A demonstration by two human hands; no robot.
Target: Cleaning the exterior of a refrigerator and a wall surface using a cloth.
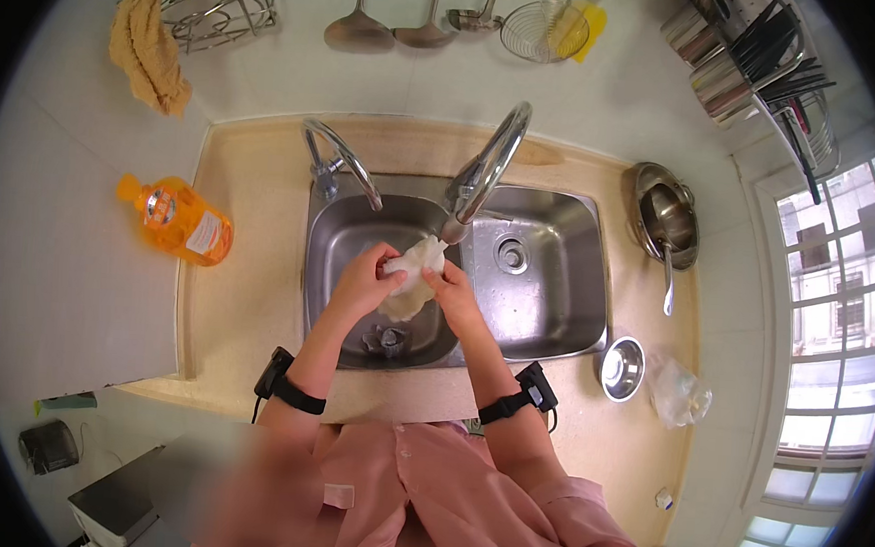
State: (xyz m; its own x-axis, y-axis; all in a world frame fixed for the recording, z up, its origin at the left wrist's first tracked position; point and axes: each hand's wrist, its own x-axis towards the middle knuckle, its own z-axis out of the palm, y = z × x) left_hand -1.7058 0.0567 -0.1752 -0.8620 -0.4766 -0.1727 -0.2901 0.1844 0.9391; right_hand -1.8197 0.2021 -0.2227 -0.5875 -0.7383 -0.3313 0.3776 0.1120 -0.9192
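Over the left basin [336,267] of a steel double sink, my left hand [368,280] and my right hand [454,295] grip a soft, pale, crumpled piece [417,261] from either side. Whether it is cloth or food I cannot tell. Its lower part hangs down, more yellowish than the top. The spout of the taller chrome faucet [502,146] ends right at its upper edge; a water stream is not clearly visible. Below my hands, near the basin's front, lie the drain fitting [392,338] and something small and grey beside it.
A shorter chrome tap [343,155] arches over the left basin. The right basin [541,302] has a drain strainer [512,254]. An orange soap bottle [185,220] stands left. Rightward are nested steel pans [665,212], a steel bowl [622,369] and a plastic bag [678,393]. Ladles [358,28] hang behind.
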